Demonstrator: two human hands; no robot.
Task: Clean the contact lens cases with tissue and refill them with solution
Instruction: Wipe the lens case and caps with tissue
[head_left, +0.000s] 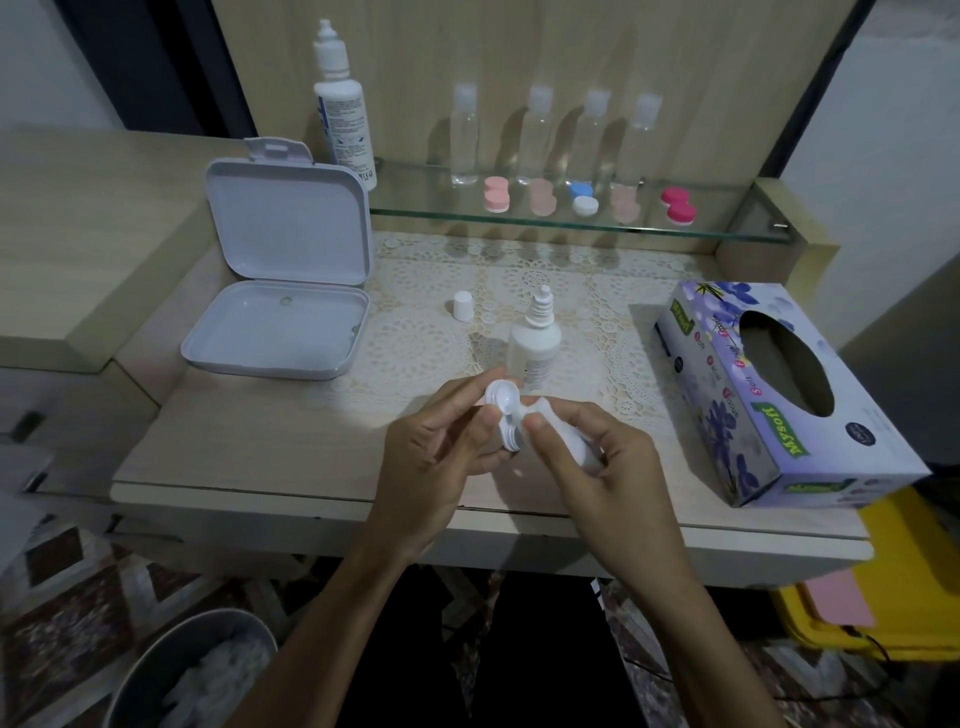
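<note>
Two hands are working: our left hand (441, 441) is gripping the open lens case (501, 410) while our right hand (587, 447) is pinching tissue (563, 441), best twisted gently into each well.

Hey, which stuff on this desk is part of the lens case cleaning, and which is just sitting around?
In use:
left hand holding open lens case
right hand gripping tissue
uncapped solution bottle, its cap
tissue box

Lying about:
open white box
four clear bottles
yellow bin
</note>
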